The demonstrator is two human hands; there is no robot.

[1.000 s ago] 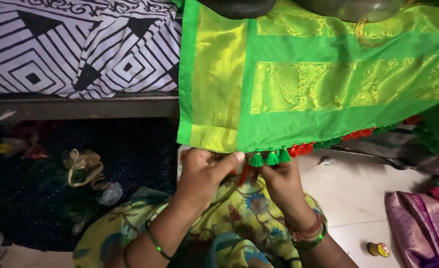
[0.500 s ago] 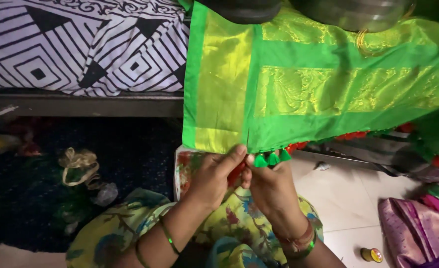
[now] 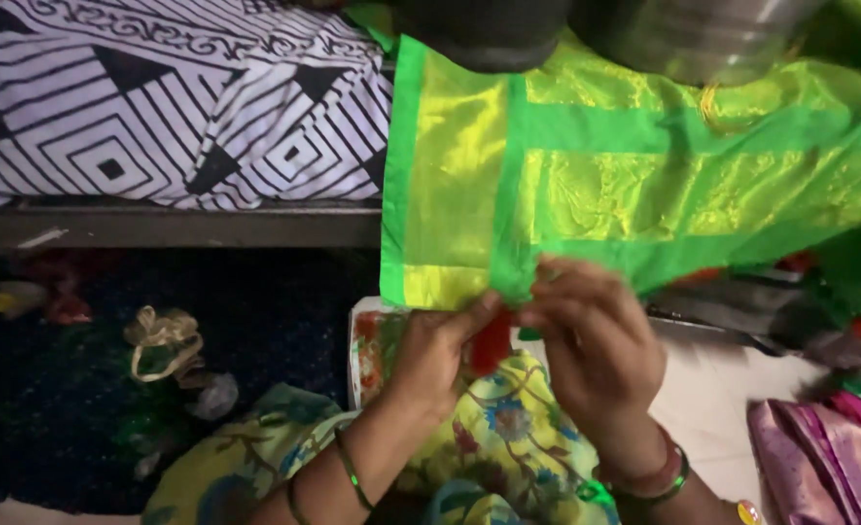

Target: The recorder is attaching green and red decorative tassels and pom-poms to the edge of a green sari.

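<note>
A bright green and gold silk cloth (image 3: 586, 185) hangs down over the edge of a bed. My left hand (image 3: 440, 355) pinches its lower hem near the left corner. My right hand (image 3: 596, 340) is closed on the same hem just to the right, blurred, its fingers covering the tassels there. A red tassel (image 3: 492, 340) shows between the two hands. Both wrists wear bangles. My lap in yellow flowered fabric (image 3: 508, 437) lies below the hands.
A black-and-white patterned bedsheet (image 3: 158, 107) covers the bed at upper left. Metal vessels (image 3: 683, 34) weigh the cloth at the top. Dark floor with scraps and a cord bundle (image 3: 163, 340) lies at left. Purple fabric (image 3: 829, 457) sits at lower right.
Both hands rose to the cloth's hem and closed together over the tassels. The green tassels seen earlier are now hidden behind my right hand. The view shifted closer.
</note>
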